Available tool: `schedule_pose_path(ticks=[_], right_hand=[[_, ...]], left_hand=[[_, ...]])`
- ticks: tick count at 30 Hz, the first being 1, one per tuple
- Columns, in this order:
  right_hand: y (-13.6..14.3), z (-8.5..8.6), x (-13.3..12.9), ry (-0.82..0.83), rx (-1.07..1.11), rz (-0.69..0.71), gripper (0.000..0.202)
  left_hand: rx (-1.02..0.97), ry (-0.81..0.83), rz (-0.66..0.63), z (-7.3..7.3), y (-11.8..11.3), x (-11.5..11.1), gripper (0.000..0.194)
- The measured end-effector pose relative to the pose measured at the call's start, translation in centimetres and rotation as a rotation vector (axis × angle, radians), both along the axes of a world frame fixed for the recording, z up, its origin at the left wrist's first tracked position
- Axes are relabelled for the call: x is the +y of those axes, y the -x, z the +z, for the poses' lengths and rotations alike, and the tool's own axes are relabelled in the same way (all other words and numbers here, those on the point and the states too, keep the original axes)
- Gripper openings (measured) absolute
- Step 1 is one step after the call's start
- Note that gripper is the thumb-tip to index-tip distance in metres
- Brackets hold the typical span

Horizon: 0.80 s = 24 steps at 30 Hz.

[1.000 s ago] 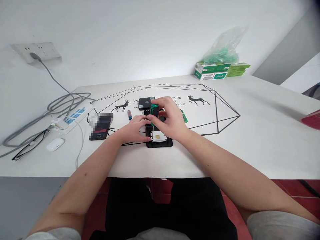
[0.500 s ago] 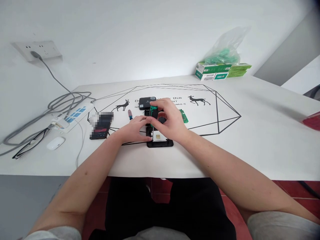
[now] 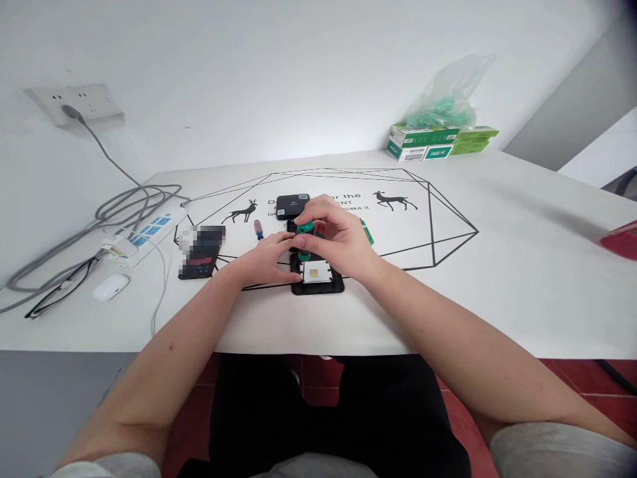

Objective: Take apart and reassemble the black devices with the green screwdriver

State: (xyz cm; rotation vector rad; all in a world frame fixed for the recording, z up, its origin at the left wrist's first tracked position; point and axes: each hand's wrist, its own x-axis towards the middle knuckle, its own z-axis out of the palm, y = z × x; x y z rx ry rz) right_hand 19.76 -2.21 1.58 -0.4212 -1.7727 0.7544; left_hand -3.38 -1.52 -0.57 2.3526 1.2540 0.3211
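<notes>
My right hand (image 3: 343,240) is closed around the green and black handle of a screwdriver (image 3: 305,228), held nearly upright over an opened black device housing (image 3: 318,288). The screwdriver's tip is hidden by the fingers and handle. Inside the housing lies a silver-white plate (image 3: 323,271) with a small gold square. My left hand (image 3: 266,259) grips the housing's left side, its thumb on the near left edge and its fingertips close to the screwdriver. Behind the hands lies a flat black box (image 3: 289,206) with small labels. A green circuit board (image 3: 367,234) is partly covered by my right hand.
A small screwdriver (image 3: 258,230) lies left of my hands, with a phone (image 3: 202,255) farther left. A power strip (image 3: 149,232), coiled cables, glasses (image 3: 62,289) and a white earbud case (image 3: 111,287) occupy the left side. Green boxes (image 3: 423,143) with a plastic bag stand back right.
The screwdriver handle has turned in my right hand and now shows its green end more. My right fingers have shifted slightly; the left hand and the housing stay in place.
</notes>
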Motion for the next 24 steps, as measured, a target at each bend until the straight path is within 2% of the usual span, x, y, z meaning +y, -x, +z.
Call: schedule_pose_path(ticks=[4,11,14,18,21,24], right_hand=[[-0.2,0.4,0.2,0.117,0.013,0.136,0.036],[-0.6,1.2,-0.7,0.280,-0.011,0.276,0.038],[-0.7,1.3,-0.7,0.289,-0.036,0.249,0.043],[-0.9,0.9,0.2,0.148,-0.030,0.150,0.040],[-1.0,0.5,0.9,0.054,0.007,0.073,0.033],[-1.0,0.4,1.0,0.038,0.038,0.034,0.025]], left_hand=[[0.025,-0.002,0.003,0.0,0.1,0.1,0.086],[0.021,0.001,-0.029,0.3,0.2,0.0,0.081],[0.035,0.010,-0.047,0.5,0.2,-0.1,0.080],[0.011,-0.003,-0.059,0.4,0.2,0.1,0.077],[0.006,-0.019,-0.065,0.1,0.3,0.2,0.077],[0.012,-0.016,-0.056,-0.1,0.5,0.3,0.079]])
